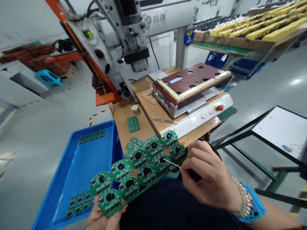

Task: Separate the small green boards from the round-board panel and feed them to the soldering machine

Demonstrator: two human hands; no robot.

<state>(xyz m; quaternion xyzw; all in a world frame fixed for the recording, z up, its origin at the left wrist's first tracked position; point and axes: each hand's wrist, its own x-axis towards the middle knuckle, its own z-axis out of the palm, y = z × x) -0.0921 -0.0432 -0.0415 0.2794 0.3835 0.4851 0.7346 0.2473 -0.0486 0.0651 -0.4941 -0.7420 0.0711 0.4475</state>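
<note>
A panel of round green circuit boards (146, 172), each with a black blob near its middle, lies tilted across my lap. At its near left end, my left hand (103, 210) grips the edge, fingers partly hidden beneath. Over the panel's right end, my right hand (206, 175) pinches a thin pale stick (172, 162). The stick's tip is at the black blob of one round board; whether it touches I cannot tell. More green boards (135, 143) lie on the bench just behind the panel.
A blue tray (59, 169) with several board panels stands at left. On the bench (120, 115) are a small green board (133, 124), a lidded jar (135, 110) and tweezers (164, 121). Behind are a brown fixture plate (192, 78), a machine head (136, 57) and a red button (219, 108).
</note>
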